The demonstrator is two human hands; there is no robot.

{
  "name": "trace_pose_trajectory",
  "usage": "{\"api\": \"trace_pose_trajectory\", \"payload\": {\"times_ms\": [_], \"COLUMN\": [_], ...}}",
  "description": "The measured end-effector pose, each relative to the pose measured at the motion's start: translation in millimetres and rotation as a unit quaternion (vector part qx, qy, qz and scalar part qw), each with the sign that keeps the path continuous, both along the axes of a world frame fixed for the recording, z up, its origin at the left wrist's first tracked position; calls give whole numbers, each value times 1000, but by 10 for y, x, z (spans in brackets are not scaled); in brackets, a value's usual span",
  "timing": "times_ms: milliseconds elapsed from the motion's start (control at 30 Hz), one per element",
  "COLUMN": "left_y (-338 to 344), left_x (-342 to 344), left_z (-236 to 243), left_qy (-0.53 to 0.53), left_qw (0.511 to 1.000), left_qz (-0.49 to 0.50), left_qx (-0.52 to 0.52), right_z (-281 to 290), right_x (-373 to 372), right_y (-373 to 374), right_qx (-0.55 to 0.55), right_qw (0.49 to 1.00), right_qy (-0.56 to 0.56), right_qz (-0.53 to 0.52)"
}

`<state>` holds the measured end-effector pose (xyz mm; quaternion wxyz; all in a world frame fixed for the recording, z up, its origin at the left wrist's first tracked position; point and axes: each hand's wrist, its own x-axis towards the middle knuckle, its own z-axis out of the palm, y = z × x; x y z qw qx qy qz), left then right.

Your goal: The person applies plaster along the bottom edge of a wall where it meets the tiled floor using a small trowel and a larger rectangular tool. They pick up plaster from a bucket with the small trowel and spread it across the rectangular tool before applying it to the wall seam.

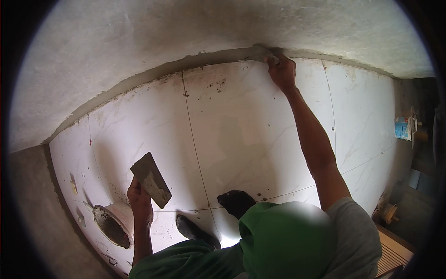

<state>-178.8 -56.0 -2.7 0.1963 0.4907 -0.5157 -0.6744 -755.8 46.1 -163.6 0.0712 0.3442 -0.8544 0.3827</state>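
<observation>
My left hand (139,199) is closed on the edge of a dark rectangular mortar board (151,180), held tilted above the tiles. Pale grey mortar is smeared over part of its face. Farther off, my right arm reaches out to the base of the wall. There my right hand (282,74) grips a trowel (260,54), its handle mostly hidden by my fingers. The trowel's blade lies against the strip of grey mortar (204,59) that runs along the joint of wall and floor.
White marbled tiles (241,125) cover the floor, with crumbs of mortar scattered on them. A mortar-crusted bucket (111,226) stands left of my left forearm. My dark shoes (236,202) are on the tiles. A blue and white tub (403,128) stands at the far right.
</observation>
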Motion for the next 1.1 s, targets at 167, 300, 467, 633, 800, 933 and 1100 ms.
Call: {"api": "trace_pose_trajectory", "payload": {"times_ms": [167, 300, 467, 633, 800, 933, 1100], "left_y": [4, 37, 52, 175, 200, 155, 206], "left_x": [91, 122, 276, 436, 413, 206, 288], "left_z": [-24, 63, 90, 288, 195, 220, 257], "left_qy": [-6, -11, -16, -34, -40, -32, -12], "left_qw": [1000, 1000, 999, 996, 997, 998, 997], "left_qz": [12, 19, 33, 78, 70, 39, 70], "left_qx": [2, -9, -3, -5, -14, -22, -17], "right_z": [95, 120, 29, 188, 223, 206, 436], "right_x": [-183, -381, -798, -552, 80, 169, 88], "right_y": [91, 206, 581, 911, 166, -349, 242], "right_qx": [-14, -7, -30, 26, 44, 90, 111], "right_qw": [999, 998, 991, 982, 963, 986, 980], "right_qy": [-39, -66, -106, -182, -231, -60, -163], "right_qz": [15, 23, 72, 52, 129, 129, 36]}}
